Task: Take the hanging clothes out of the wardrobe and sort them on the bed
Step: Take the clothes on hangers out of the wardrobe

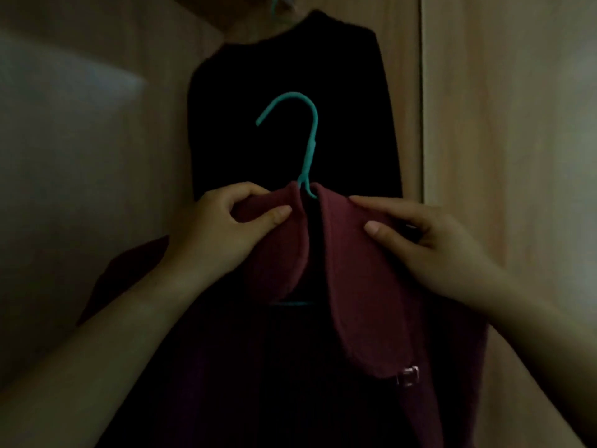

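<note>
A dark red garment (361, 286) with wide lapels hangs on a teal hanger (308, 140), held out in front of me with its hook free in the air. My left hand (226, 227) pinches the left shoulder and lapel of the garment. On the right shoulder, my right hand (429, 250) grips the fabric. A small buckle (408, 376) shows low on the right lapel. Behind it a black garment (290, 76) still hangs in the wardrobe on another teal hanger (276, 3), whose hook is cut off by the top edge.
Pale wooden wardrobe walls (504, 124) stand close on both sides. The left panel (64, 124) catches a faint light patch. The scene is very dim, and the lower part of the red garment fades into shadow.
</note>
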A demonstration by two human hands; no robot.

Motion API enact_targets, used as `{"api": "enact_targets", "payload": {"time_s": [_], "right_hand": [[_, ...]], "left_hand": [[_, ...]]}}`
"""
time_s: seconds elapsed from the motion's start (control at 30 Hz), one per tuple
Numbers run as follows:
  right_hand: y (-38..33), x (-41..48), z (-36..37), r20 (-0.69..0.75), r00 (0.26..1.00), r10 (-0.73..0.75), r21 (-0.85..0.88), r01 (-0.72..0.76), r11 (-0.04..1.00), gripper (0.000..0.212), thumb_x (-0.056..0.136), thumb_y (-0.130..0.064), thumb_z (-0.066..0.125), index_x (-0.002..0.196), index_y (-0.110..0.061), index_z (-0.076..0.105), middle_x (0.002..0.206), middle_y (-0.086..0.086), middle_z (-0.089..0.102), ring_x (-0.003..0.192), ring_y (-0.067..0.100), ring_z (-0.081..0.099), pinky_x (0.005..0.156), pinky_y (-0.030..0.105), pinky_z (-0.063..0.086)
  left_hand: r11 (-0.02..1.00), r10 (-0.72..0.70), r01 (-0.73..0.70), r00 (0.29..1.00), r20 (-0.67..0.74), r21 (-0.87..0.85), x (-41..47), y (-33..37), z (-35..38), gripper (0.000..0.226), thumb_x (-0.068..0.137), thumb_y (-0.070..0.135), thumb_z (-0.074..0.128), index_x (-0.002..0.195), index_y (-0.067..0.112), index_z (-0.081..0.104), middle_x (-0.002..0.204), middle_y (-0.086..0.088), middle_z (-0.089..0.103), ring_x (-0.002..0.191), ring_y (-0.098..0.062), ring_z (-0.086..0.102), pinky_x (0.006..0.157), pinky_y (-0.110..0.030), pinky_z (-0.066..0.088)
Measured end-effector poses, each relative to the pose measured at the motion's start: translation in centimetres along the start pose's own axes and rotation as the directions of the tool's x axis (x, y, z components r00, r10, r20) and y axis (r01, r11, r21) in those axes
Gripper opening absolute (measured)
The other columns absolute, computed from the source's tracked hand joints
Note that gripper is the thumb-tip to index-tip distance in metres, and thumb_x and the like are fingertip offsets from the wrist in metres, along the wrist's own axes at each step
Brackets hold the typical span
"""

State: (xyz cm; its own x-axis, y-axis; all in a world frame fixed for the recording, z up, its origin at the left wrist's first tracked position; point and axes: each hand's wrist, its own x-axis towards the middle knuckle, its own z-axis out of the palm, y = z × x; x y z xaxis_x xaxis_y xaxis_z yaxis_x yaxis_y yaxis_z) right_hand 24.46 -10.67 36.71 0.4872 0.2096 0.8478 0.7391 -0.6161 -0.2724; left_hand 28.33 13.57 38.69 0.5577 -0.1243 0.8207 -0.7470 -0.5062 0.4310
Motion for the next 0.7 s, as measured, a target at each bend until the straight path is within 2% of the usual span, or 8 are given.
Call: {"api": "enact_targets", "payload": {"time_s": [0.13, 0.23, 0.33, 0.47, 0.6, 0.7], "right_hand": [[-0.3, -7.2, -1.0, -0.089, 0.994, 0.060, -0.148, -0.073, 0.986, 0.027, 0.084, -0.035, 0.062, 0.110, -0.035, 0.065, 0.104, -0.026, 0.064, 0.085, -0.012, 0.059, 0.075, 0.007, 0.042], [-0.7, -13.2, -3.4, -0.180, 0.971, 0.158, -0.187, -0.192, 0.963, 0.023, 0.080, -0.034, 0.068, 0.100, -0.044, 0.064, 0.093, -0.034, 0.063, 0.073, -0.012, 0.057, 0.068, 0.005, 0.040], [-2.3, -18.3, -7.6, -0.277, 0.936, 0.218, -0.237, -0.286, 0.928, 0.022, 0.079, -0.032, 0.067, 0.098, -0.042, 0.064, 0.091, -0.033, 0.062, 0.075, -0.012, 0.058, 0.068, 0.005, 0.039], [-5.0, -23.9, -15.2, -0.386, 0.903, 0.186, -0.325, -0.322, 0.889, 0.025, 0.078, -0.021, 0.070, 0.100, -0.033, 0.065, 0.091, -0.030, 0.061, 0.078, -0.021, 0.055, 0.073, 0.000, 0.036], [-7.0, -30.8, -22.9, -0.433, 0.874, 0.221, -0.362, -0.393, 0.845, 0.021, 0.080, -0.025, 0.068, 0.100, -0.033, 0.067, 0.092, -0.019, 0.068, 0.084, -0.008, 0.062, 0.078, 0.008, 0.043], [-8.4, -37.7, -28.5, -0.460, 0.836, 0.297, -0.351, -0.479, 0.804, 0.021, 0.080, -0.026, 0.068, 0.100, -0.033, 0.067, 0.094, -0.029, 0.065, 0.086, -0.011, 0.061, 0.079, 0.007, 0.042]], "left_hand": [[0.999, 0.006, -0.001, 0.991, 0.134, -0.038, -5.1, 1.6, 4.7, 0.024, 0.073, 0.063, 0.063, 0.091, 0.047, 0.065, 0.084, 0.024, 0.069, 0.081, 0.000, 0.066, 0.077, -0.038, 0.056], [0.998, 0.051, -0.043, 0.981, 0.185, -0.043, -9.1, 4.6, 8.2, 0.018, 0.077, 0.057, 0.063, 0.093, 0.047, 0.063, 0.081, 0.027, 0.066, 0.077, 0.003, 0.063, 0.076, -0.030, 0.053], [0.989, 0.146, -0.147, 0.973, 0.180, -0.008, -12.0, 9.4, 11.2, 0.019, 0.080, 0.054, 0.062, 0.096, 0.044, 0.062, 0.083, 0.023, 0.066, 0.082, 0.001, 0.061, 0.072, -0.022, 0.046], [0.962, 0.274, -0.271, 0.950, 0.151, -0.041, -14.8, 17.1, 14.8, 0.029, 0.078, 0.056, 0.056, 0.099, 0.038, 0.064, 0.085, 0.014, 0.064, 0.083, -0.010, 0.061, 0.073, -0.030, 0.048], [0.937, 0.347, -0.335, 0.921, 0.177, -0.096, -19.0, 25.2, 19.1, 0.030, 0.081, 0.057, 0.051, 0.101, 0.036, 0.063, 0.078, 0.007, 0.062, 0.079, -0.020, 0.062, 0.069, -0.038, 0.050], [0.927, 0.366, -0.330, 0.901, 0.232, -0.180, -24.0, 31.1, 23.0, 0.030, 0.082, 0.055, 0.050, 0.102, 0.037, 0.062, 0.080, 0.007, 0.063, 0.080, -0.019, 0.062, 0.070, -0.038, 0.050]]}}
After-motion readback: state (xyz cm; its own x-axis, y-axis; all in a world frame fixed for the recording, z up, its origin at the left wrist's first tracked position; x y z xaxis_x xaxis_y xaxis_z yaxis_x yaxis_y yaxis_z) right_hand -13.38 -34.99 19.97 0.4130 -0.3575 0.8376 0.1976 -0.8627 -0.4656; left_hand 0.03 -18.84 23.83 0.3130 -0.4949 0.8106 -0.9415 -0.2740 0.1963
